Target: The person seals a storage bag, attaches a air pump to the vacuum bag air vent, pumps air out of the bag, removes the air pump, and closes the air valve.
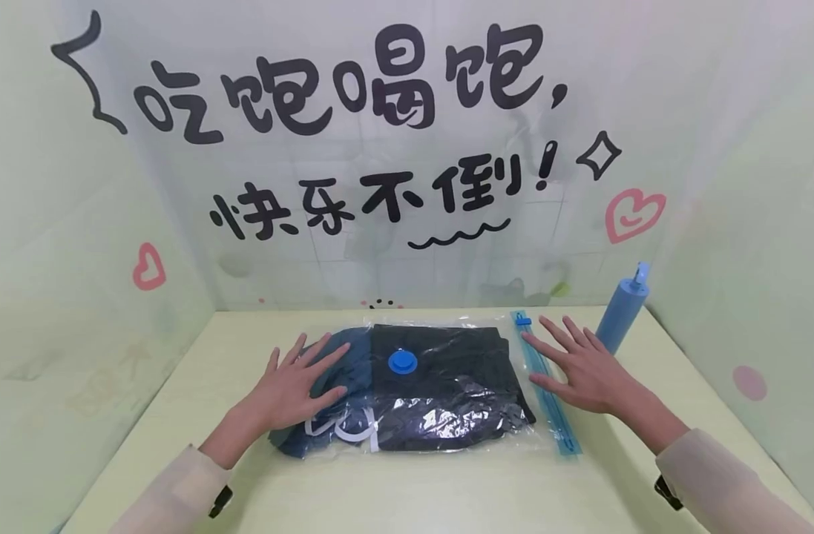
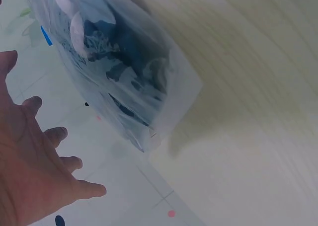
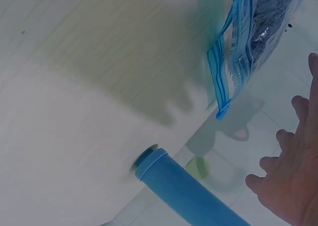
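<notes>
A clear vacuum storage bag [image 1: 460,449] lies flat on the table, with a round blue valve [image 1: 403,362] on top. Inside it are folded dark clothes [image 1: 447,378] and a blue garment [image 1: 346,356] with white trim. Along its right edge runs a blue zip seal [image 1: 550,393] with a slider [image 1: 523,321] at the far end. My left hand [image 1: 293,389], fingers spread, hovers over the bag's left end. My right hand [image 1: 583,367] is spread above the zip side. Neither hand holds anything; both also show in the wrist views, apart from the bag.
A blue cylindrical hand pump [image 1: 622,311] stands upright at the table's back right, just beyond my right hand. Walls with printed lettering and hearts [image 1: 636,215] enclose the pale wooden table [image 1: 393,497] at the back and both sides.
</notes>
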`<state>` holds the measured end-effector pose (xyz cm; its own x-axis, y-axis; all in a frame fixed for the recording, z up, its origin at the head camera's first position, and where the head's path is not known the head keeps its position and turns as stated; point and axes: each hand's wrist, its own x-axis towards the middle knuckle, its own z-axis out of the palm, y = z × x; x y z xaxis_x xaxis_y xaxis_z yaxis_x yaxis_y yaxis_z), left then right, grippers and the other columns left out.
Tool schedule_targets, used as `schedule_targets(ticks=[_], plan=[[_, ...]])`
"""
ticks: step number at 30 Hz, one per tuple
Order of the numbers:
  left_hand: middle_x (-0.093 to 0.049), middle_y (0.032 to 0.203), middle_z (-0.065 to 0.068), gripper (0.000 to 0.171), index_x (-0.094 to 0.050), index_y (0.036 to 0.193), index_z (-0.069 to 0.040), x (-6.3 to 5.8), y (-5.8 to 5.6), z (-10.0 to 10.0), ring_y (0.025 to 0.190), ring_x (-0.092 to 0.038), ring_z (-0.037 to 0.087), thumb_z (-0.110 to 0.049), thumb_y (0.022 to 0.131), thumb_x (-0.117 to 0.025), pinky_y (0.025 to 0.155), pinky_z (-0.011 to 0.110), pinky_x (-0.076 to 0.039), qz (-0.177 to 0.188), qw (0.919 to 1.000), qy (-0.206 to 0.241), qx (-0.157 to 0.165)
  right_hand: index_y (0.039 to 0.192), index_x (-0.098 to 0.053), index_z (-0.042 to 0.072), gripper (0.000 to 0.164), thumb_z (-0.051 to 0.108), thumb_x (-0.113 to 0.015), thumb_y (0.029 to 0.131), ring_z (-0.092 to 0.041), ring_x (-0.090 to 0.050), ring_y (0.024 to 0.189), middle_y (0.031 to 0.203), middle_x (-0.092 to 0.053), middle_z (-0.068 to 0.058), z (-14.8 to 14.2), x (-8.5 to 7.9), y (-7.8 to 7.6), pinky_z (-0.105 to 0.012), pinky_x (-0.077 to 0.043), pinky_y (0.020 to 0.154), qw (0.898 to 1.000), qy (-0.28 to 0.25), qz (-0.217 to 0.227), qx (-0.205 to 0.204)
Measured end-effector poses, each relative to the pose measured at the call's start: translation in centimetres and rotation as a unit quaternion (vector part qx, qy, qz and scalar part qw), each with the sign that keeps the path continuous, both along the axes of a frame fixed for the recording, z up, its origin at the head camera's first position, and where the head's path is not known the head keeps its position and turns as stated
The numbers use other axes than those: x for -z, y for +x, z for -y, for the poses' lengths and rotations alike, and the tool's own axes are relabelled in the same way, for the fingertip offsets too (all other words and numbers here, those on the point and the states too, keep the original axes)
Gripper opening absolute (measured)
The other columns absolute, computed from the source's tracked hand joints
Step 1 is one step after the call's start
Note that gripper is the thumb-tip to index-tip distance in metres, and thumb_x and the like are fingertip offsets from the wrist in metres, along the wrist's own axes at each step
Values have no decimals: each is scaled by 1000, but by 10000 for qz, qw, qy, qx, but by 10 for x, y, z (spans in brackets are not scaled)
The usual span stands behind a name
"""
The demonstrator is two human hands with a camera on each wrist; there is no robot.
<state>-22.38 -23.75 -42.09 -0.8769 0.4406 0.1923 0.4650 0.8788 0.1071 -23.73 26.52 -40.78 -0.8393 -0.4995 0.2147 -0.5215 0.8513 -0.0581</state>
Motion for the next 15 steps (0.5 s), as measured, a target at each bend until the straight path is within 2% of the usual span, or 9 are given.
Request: schedule_targets(ticks=[4, 7, 11, 15], plan=[[-29, 163, 14, 71, -39, 159, -23, -2, 0, -6, 145, -20, 52, -61, 99, -53, 102, 80, -16, 21, 10000, 78, 15, 157, -40, 16, 68, 51, -58, 101, -53, -21, 144, 160, -31, -23, -4, 1, -1, -70, -20, 109, 9994, -332, 80, 30], [-33, 161, 16, 70, -42, 157, -20, -6, -7, -19, 144, -24, 52, -58, 100, -54, 102, 80, -18, 100, 9998, 171, 94, 153, -42, 3, 64, 39, -60, 103, -53, -35, 137, 151, -41, -29, -8, 1, -4, -67, -29, 107, 9957, -868, 323, 55], [-37, 158, 19, 66, -46, 154, -13, -15, -27, -57, 143, -28, 50, -51, 101, -57, 104, 76, -21, 296, 9986, 239, 374, 137, -50, -12, 48, 19, -62, 103, -50, -56, 116, 128, -58, -33, -7, -5, -13, -61, -46, 94, 9808, -1712, 921, 179], [-46, 151, 16, 57, -51, 148, -8, -22, -56, -110, 137, -42, 41, -42, 102, -59, 107, 62, -34, 496, 9957, 261, 737, 120, -56, -18, 33, 10, -58, 102, -46, -66, 97, 107, -65, -31, -2, -12, -31, -55, -54, 79, 9679, -2050, 1325, 603]])
